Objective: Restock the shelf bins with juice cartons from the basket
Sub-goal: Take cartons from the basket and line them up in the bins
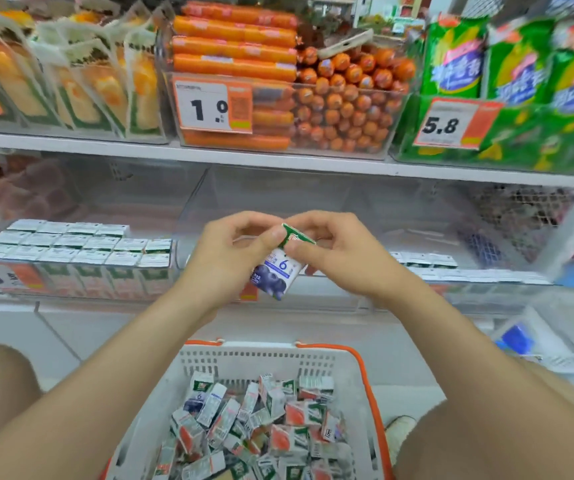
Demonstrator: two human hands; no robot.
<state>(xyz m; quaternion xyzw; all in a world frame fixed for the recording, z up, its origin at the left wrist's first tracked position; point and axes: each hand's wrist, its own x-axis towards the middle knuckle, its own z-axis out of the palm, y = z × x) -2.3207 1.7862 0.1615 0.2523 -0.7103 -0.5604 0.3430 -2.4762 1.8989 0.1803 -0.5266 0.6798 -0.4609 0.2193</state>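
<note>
Both hands meet at the centre of the view, just in front of the lower shelf. The left hand (230, 251) and the right hand (334, 251) share one small white juice carton with a blueberry print and a green top (280, 268). The left fingers (271, 237) are curled nearly shut around its upper left edge, and the right fingers pinch the green top from the 2 o'clock side. The carton hangs tilted, its base swung toward 6 o'clock — a two-handed hold that looks meant to turn it square before it goes into a bin.

At 9 o'clock a clear plastic shelf bin (71, 271) carries tidy rows of upright green-and-red cartons, tops level and packed tight. The clear middle bin (202, 202) directly behind the hands appears largely empty. That is probably why the carton is raised here — this looks like its slot. At 3 o'clock a further clear bin (469, 275) shows only a low row of carton tops.

At 6 o'clock, between the person's knees, sits the white slotted plastic basket with an orange rim (254, 358). It is loose-heaped with mixed cartons lying at every angle, so most of the restocking seems to lie ahead.
</note>
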